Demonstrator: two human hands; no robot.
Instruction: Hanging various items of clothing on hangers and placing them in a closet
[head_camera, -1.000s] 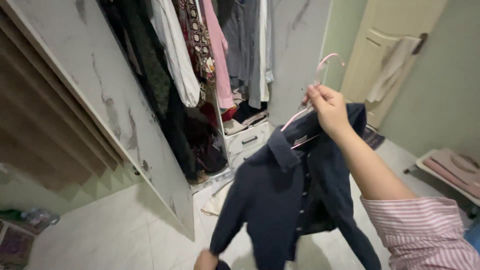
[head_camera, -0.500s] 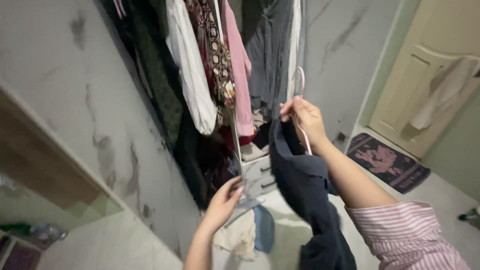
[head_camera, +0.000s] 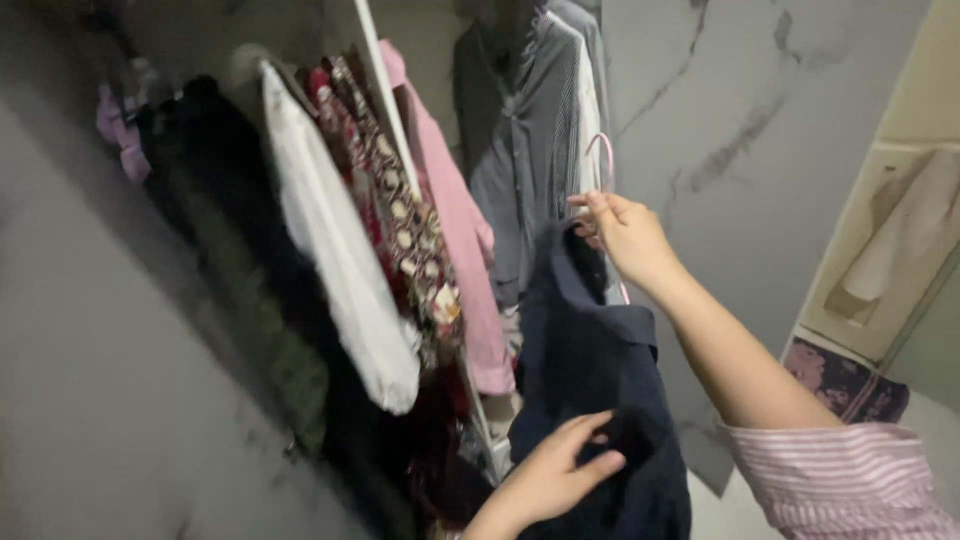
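Dark navy button-up shirt (head_camera: 600, 400) on a thin pink hanger (head_camera: 603, 165), held up at the open wardrobe.

The right hand (head_camera: 622, 232) pinches the hanger's neck shut-fingered, just right of the grey striped shirt (head_camera: 525, 150); the left hand (head_camera: 555, 472) cups the navy cloth below it, fingers loosely curled. Keeping the hook upright and the cloth gathered looks wise.

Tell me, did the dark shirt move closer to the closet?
Yes. The dark shirt on its pink hanger went from out over the floor up beside the hanging grey shirt.
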